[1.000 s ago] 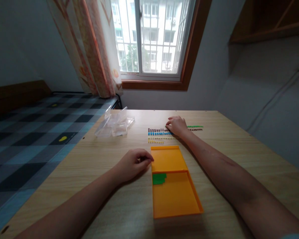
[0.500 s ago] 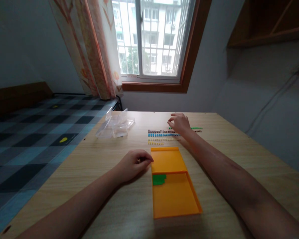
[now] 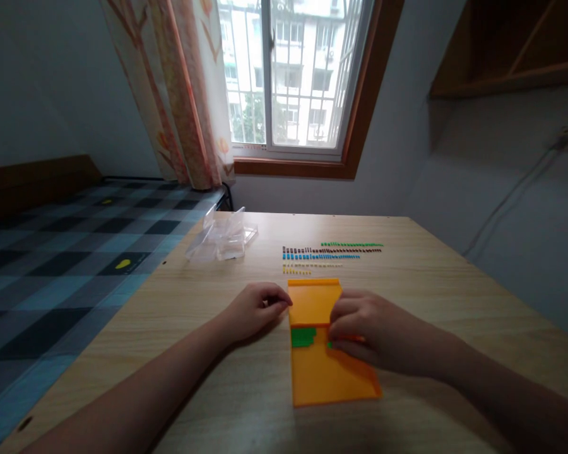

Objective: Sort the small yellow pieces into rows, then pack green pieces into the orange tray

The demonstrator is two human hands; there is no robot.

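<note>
An orange tray (image 3: 329,384) with two sections lies on the table in front of me. Green strips (image 3: 303,337) sit side by side in the upper left corner of its near section. My left hand (image 3: 262,309) rests at the tray's left edge, thumb and fingertips pinched against the rim. Over the tray's right side, my right hand (image 3: 366,328) pinches a small green piece (image 3: 330,345), mostly hidden by the fingers. Beyond the tray run rows of small pieces: green (image 3: 353,244), dark brown (image 3: 331,250), blue (image 3: 319,256) and yellow (image 3: 297,272).
Clear plastic boxes (image 3: 224,236) stand at the table's back left. A bed with a checked cover (image 3: 137,239) adjoins the left side. At the back are a window (image 3: 298,82) and a curtain (image 3: 180,94); a wooden shelf (image 3: 511,72) hangs upper right.
My right hand has come back from the green row to the tray, carrying a small green piece. My left hand stays at the tray's left edge.
</note>
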